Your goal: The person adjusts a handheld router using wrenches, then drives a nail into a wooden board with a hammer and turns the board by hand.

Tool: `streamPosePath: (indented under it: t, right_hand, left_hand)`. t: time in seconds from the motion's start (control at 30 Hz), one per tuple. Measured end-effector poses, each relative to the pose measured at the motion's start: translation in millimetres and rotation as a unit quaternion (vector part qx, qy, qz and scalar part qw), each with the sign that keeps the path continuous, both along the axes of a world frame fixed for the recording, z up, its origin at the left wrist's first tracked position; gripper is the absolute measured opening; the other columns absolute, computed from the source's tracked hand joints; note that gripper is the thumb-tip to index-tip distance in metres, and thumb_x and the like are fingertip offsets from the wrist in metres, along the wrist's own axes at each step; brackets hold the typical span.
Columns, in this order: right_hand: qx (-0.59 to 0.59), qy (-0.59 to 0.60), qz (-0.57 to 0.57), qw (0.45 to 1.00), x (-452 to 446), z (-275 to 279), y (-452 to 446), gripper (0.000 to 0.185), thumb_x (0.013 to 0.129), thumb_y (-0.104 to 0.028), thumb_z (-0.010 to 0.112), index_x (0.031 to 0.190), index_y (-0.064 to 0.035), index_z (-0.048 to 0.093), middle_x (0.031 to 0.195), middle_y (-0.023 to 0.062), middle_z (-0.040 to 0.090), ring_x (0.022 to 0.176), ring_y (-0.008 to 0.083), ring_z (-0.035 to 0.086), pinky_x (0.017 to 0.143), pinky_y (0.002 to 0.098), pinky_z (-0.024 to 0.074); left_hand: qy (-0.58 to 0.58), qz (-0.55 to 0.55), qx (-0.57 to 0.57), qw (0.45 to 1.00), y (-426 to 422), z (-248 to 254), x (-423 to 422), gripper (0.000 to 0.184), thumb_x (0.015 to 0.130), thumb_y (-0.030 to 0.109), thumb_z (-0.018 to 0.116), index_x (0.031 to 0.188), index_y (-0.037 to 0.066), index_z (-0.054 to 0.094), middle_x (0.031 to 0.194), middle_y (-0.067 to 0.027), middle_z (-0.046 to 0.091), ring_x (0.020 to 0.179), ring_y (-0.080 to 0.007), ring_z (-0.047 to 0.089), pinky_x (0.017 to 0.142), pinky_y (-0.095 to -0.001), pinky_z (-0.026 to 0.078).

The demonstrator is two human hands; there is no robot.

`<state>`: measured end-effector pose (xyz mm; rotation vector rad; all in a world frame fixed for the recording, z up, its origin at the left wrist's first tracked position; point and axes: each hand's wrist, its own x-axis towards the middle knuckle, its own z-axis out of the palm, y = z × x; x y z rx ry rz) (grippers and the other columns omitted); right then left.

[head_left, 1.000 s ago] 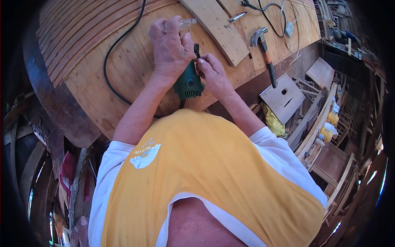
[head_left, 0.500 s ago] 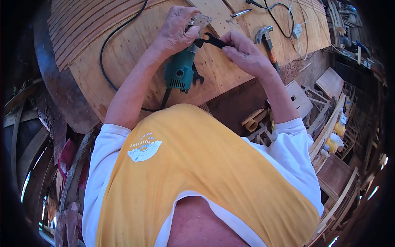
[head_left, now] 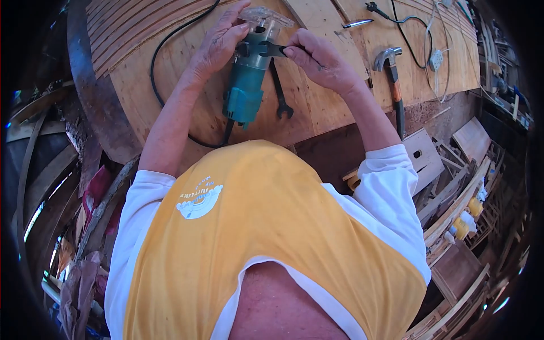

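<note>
A teal trim router [head_left: 245,85] with a clear plastic base [head_left: 266,17] lies on the plywood, its body pointing toward me. My left hand [head_left: 218,48] is at the router's left side near the base, fingers reaching along it and thumb against it. Pinched in my right hand [head_left: 323,61] is a dark open-end wrench [head_left: 274,50], its jaw at the router's upper part, just below the clear base. Whether the jaw grips a nut there is not clear. A second open-end wrench [head_left: 281,99] lies on the board right of the router, jaw toward me.
On the plywood tabletop [head_left: 317,107], a claw hammer [head_left: 392,85] lies to the right, with a pen [head_left: 358,24] farther back. A black power cord [head_left: 154,73] curves around the left. Cables with a plug [head_left: 372,7] lie at back right. Wood scraps [head_left: 447,164] fill the lower right.
The wrench in my right hand has moved left, onto the router's upper part. The left hand's fingers have loosened and straightened. The second wrench shows more fully, and the view has shifted slightly.
</note>
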<state>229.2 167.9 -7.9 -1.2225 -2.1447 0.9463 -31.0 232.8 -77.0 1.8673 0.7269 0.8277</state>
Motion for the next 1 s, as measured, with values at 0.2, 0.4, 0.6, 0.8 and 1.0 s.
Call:
streamPosePath:
  t: [0.2,0.4,0.6,0.8,1.0]
  right_hand:
    - [0.223,-0.133,0.136,0.956,-16,47,49,0.026,0.095,-0.029,0.074,0.098,-0.0084,0.059,0.075,0.0057,0.059,0.070,0.0261,0.062,0.068,0.0391,0.0457]
    - [0.182,-0.189,0.261,0.929,-15,60,83,0.031,0.094,-0.028,0.071,0.113,-0.0080,0.056,0.083,0.0105,0.061,0.078,0.0333,0.063,0.076,0.0452,0.0452]
    - [0.175,-0.137,0.341,0.913,-27,63,104,0.037,0.091,-0.028,0.073,0.116,-0.0079,0.055,0.085,0.0098,0.061,0.079,0.0339,0.064,0.081,0.0475,0.0445]
    - [0.177,-0.204,0.356,0.895,-33,54,110,0.038,0.090,-0.033,0.073,0.113,-0.0080,0.056,0.091,0.0094,0.061,0.078,0.0325,0.063,0.086,0.0526,0.0411]
    - [0.299,-0.207,0.202,0.909,-25,51,84,0.034,0.088,-0.039,0.076,0.095,-0.0113,0.057,0.083,0.0053,0.057,0.070,0.0275,0.060,0.078,0.0473,0.0392]
  left_hand:
    - [-0.103,0.051,-0.168,0.979,-13,14,5,0.058,0.102,0.008,0.049,0.159,0.001,0.035,0.141,-0.0158,0.057,0.128,-0.0263,0.056,0.111,-0.0361,0.042]
    - [-0.047,0.075,-0.144,0.986,-17,22,-1,0.055,0.103,0.010,0.052,0.155,-0.002,0.040,0.144,-0.0187,0.056,0.136,-0.0291,0.052,0.115,-0.0387,0.040]
    - [0.025,0.189,0.096,0.977,-28,26,-7,0.049,0.093,0.024,0.072,0.136,0.004,0.060,0.142,-0.0199,0.055,0.124,-0.0313,0.061,0.104,-0.0372,0.048]
    - [-0.053,0.170,0.044,0.983,-66,25,14,0.045,0.088,0.008,0.077,0.131,0.005,0.064,0.141,-0.0200,0.057,0.126,-0.0354,0.060,0.102,-0.0395,0.051]
    - [-0.044,0.173,0.040,0.983,-68,23,11,0.044,0.089,0.005,0.075,0.131,0.005,0.064,0.139,-0.0205,0.059,0.126,-0.0375,0.060,0.102,-0.0409,0.052]
